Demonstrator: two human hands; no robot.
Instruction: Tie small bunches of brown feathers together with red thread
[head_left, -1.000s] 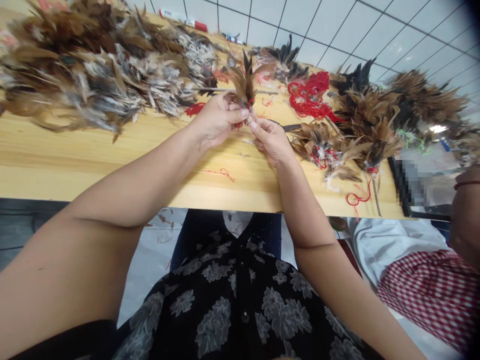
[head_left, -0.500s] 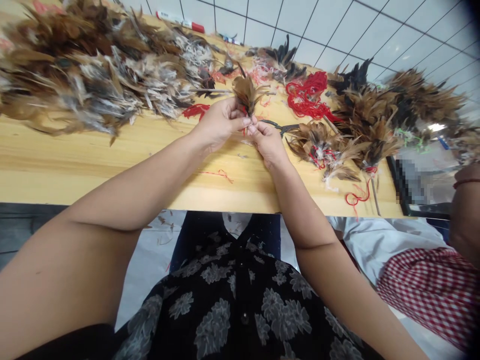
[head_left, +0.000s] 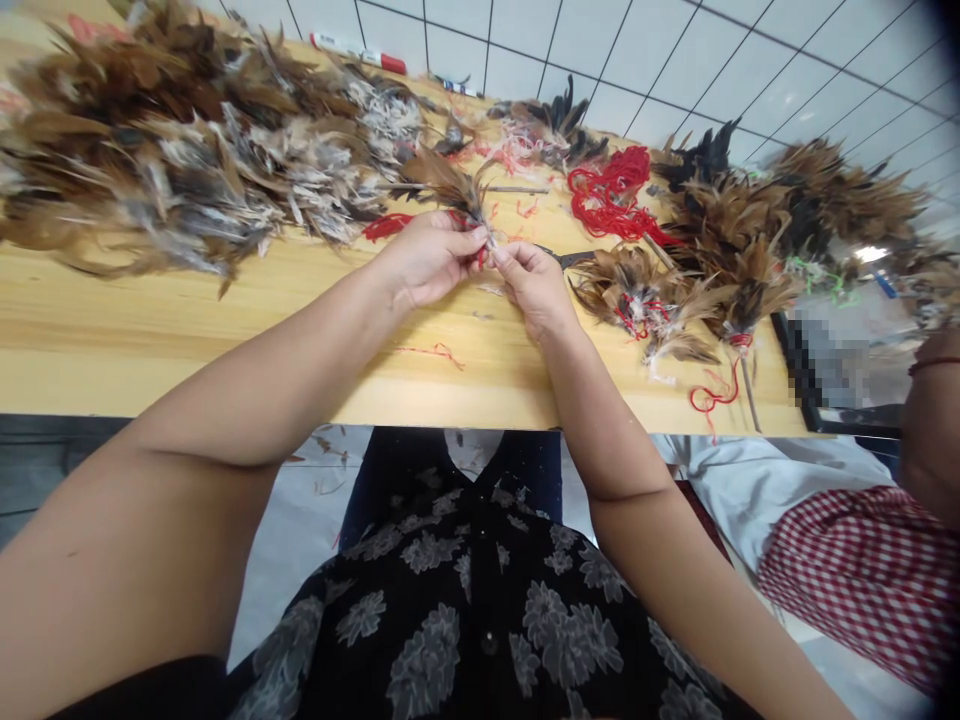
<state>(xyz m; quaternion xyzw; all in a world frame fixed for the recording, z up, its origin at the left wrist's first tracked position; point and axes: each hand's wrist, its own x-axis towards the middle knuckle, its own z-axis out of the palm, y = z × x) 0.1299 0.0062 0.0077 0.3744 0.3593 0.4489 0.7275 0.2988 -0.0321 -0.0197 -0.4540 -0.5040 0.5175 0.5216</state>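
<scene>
My left hand and my right hand meet above the wooden table, their fingertips pinching the base of a small brown feather bunch. The bunch leans up and to the left, and a thin strand of red thread shows at its base. The fingers hide the exact binding point. Steel-bladed scissors lie just beyond my right hand, partly under loose feathers.
Large heaps of brown, grey and black feathers cover the far side of the table. A tangle of red thread and bound feather bunches lie right of my hands. A person in a checked apron sits at the right.
The feather bunch has tipped from nearly upright to leaning left. My hands stay close together at its base, and the view has shifted slightly.
</scene>
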